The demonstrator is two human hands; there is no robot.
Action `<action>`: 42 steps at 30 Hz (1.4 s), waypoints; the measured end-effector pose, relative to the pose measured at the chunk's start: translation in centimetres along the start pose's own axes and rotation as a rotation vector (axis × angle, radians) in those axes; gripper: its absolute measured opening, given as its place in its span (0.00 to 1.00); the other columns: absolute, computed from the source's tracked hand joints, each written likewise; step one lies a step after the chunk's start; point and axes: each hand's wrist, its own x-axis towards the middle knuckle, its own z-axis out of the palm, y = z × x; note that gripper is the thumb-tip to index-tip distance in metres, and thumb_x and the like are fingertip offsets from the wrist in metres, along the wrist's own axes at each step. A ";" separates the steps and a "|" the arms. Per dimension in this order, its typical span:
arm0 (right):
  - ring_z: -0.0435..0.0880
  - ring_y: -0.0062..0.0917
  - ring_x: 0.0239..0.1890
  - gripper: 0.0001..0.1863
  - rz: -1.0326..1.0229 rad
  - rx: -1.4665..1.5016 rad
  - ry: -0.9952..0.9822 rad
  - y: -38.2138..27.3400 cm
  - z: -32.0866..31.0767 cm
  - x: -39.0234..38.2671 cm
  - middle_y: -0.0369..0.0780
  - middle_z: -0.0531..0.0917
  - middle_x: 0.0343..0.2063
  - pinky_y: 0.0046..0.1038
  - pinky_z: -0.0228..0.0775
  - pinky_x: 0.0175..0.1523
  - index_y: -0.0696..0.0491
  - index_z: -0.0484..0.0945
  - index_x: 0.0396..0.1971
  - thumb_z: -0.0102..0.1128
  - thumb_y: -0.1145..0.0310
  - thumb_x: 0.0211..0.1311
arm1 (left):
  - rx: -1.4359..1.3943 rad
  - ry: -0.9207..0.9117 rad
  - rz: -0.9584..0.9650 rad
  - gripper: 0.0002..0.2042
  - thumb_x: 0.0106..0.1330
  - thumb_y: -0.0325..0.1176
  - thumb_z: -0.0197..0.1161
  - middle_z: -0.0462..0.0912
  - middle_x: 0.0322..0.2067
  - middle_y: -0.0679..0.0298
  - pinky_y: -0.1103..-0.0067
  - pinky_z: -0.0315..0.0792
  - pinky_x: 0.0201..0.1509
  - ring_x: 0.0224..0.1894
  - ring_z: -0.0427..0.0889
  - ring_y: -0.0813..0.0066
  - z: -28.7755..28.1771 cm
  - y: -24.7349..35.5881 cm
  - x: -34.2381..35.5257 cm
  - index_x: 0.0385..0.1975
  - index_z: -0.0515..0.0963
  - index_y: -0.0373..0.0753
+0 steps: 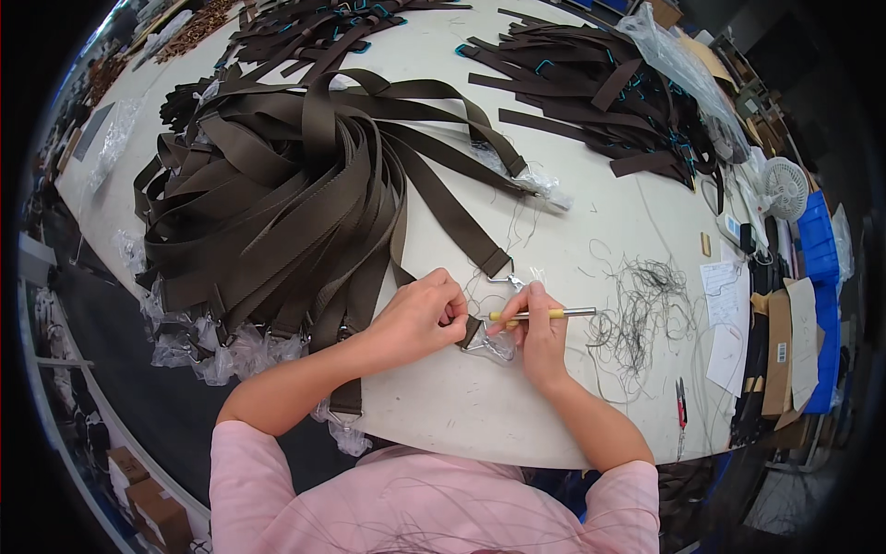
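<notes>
At four o'clock, my right grip (543, 337) clasps a yellow tool (556, 314); left grip (420, 314) curled, closure unclear; strap (472, 330) seems soft, best end-held.

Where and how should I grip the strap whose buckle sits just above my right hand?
I'd pinch the strap across its flat face just behind the metal buckle, from the right: that end juts out, while the rest joins the strap pile.
</notes>
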 end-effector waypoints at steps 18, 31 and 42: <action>0.78 0.14 0.23 0.28 0.066 0.017 -0.050 -0.9 0.3 -0.4 0.36 0.81 0.22 0.19 0.59 0.25 0.57 0.79 0.26 0.41 0.54 0.81 | 0.242 0.133 0.118 0.08 0.52 0.20 0.67 0.77 0.32 0.59 0.75 0.77 0.35 0.31 0.81 0.67 1.7 0.1 -0.5 0.27 0.73 0.33; 0.79 0.17 0.25 0.27 0.091 0.011 -0.088 -0.4 0.1 0.0 0.37 0.80 0.25 0.21 0.74 0.33 0.59 0.78 0.27 0.42 0.55 0.81 | 0.065 0.053 0.048 0.08 0.56 0.21 0.69 0.75 0.39 0.60 0.77 0.78 0.41 0.35 0.80 0.70 0.8 0.7 -0.8 0.31 0.75 0.33; 0.78 0.17 0.24 0.27 0.063 0.029 -0.101 -0.3 0.2 0.1 0.37 0.80 0.24 0.21 0.71 0.32 0.60 0.78 0.26 0.43 0.56 0.81 | 0.038 0.021 0.022 0.07 0.57 0.20 0.68 0.75 0.39 0.61 0.76 0.78 0.41 0.37 0.80 0.69 0.6 0.9 -0.8 0.30 0.74 0.34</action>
